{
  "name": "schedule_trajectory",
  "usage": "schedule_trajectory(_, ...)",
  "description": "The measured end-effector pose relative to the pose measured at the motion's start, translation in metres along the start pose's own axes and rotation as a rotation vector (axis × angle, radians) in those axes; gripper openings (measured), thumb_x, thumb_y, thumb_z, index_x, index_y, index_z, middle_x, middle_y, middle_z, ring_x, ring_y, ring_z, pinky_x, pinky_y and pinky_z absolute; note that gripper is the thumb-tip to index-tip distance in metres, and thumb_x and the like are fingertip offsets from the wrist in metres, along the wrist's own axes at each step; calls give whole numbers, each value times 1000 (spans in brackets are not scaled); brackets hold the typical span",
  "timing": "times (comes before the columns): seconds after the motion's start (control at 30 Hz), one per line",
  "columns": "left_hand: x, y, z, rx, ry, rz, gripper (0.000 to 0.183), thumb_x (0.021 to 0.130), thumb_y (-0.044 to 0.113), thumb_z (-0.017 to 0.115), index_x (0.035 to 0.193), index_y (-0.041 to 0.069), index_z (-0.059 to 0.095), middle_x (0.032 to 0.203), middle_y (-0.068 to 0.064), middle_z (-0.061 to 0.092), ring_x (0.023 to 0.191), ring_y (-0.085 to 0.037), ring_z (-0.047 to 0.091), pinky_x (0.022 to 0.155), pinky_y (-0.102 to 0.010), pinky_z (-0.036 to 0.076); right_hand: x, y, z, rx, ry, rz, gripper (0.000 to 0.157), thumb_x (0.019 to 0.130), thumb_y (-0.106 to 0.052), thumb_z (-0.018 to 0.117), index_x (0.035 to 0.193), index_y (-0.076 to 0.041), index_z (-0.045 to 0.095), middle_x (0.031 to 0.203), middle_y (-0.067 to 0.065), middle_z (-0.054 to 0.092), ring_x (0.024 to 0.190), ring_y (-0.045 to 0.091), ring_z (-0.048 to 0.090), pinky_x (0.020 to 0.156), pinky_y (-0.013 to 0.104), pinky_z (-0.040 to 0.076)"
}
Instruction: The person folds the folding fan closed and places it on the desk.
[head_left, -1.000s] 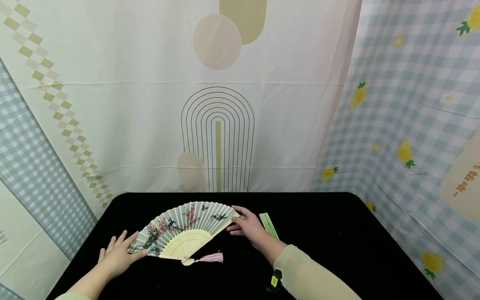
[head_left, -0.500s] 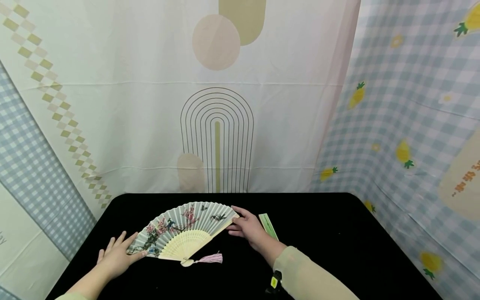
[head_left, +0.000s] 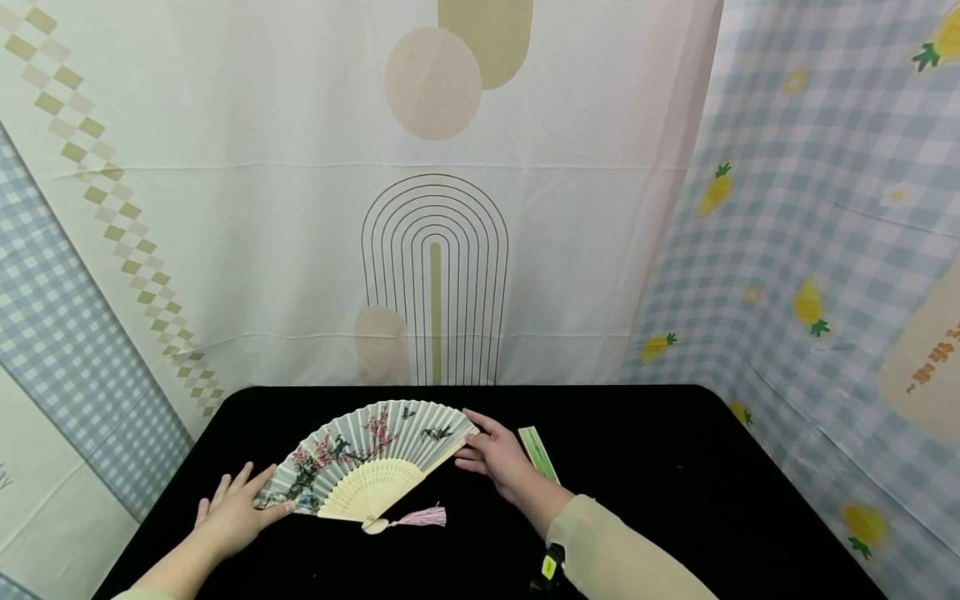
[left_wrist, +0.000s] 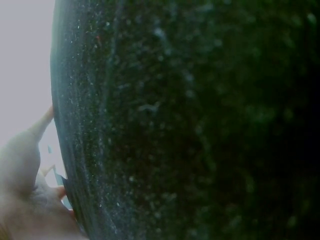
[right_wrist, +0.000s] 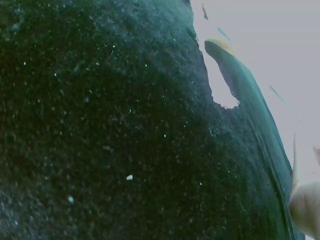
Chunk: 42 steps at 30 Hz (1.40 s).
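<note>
A folding fan (head_left: 375,454) is spread wide on the black table in the head view, its pale leaf printed with pink blossoms and birds. A pink tassel (head_left: 424,517) trails right from its pivot. My left hand (head_left: 227,518) touches the fan's left end, fingers spread and fairly straight, thumb across the edge. At the right end, my right hand (head_left: 498,454) pinches the outer rib, thumb in front and some fingers below. Only part of the left hand (left_wrist: 22,175) shows in the left wrist view. The tassel (right_wrist: 218,82) appears washed out in the right wrist view.
A slim green and white box (head_left: 537,452) lies behind my right wrist, partly covered by it. The black table (head_left: 637,467) has rounded back corners. A pale curtain (head_left: 285,250) hangs behind it, with a checked pineapple-print curtain (head_left: 787,208) on the right.
The fan's upper edge and the right hand shift very slightly. Both hands otherwise stay where they were at the fan's ends.
</note>
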<state>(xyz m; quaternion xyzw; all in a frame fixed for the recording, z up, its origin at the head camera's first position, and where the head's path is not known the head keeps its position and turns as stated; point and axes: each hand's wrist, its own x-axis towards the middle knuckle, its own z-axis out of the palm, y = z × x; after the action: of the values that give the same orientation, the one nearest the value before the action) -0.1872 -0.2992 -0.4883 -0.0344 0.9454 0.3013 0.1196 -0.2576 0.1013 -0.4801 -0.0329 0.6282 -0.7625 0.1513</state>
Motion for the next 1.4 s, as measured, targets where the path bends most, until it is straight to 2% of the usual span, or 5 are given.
schedule_trajectory(0.27, 0, -4, 2, -9, 0, 16, 108, 82, 70, 64, 154, -1, 25, 154, -38, 1, 136, -64, -9, 100, -80, -7, -2, 0, 1, 16, 15, 3, 52, 103, -1, 48, 153, -12, 40, 108, 18, 61, 84, 18, 72, 83, 35, 58)
schedule_trajectory(0.53, 2, -4, 1, -4, -14, 5, 110, 83, 69, 63, 154, -4, 22, 154, -39, 1, 135, -64, -9, 100, -80, -7, -4, 0, 3, 41, 36, -1, 52, 102, -1, 50, 152, -13, 42, 82, 7, 55, 75, 14, 71, 82, 34, 59)
schedule_trajectory(0.7, 0, -1, -2, -4, -26, -7, 109, 85, 68, 63, 154, -4, 20, 154, -39, 0, 135, -64, -9, 100, -80, -7, -6, 0, 4, 66, 52, -2, 51, 102, -2, 51, 151, -14, 43, 75, 3, 51, 74, 12, 69, 83, 34, 58)
schedule_trajectory(1.03, -4, 0, 0, 15, 6, 10, 103, 88, 65, 62, 154, -4, 22, 153, -40, 3, 135, -65, -6, 100, -81, -3, -10, -1, 7, 121, 54, -23, 52, 102, 0, 50, 152, -11, 42, 102, 13, 63, 80, 15, 71, 84, 34, 58)
schedule_trajectory(1.4, -3, -2, 2, 19, 19, 12, 103, 88, 64, 62, 154, -3, 20, 153, -40, 4, 135, -65, -5, 100, -81, -1, -14, -3, 7, 182, 37, -56, 52, 102, 0, 48, 153, -7, 38, 125, 22, 62, 92, 23, 72, 86, 38, 58)
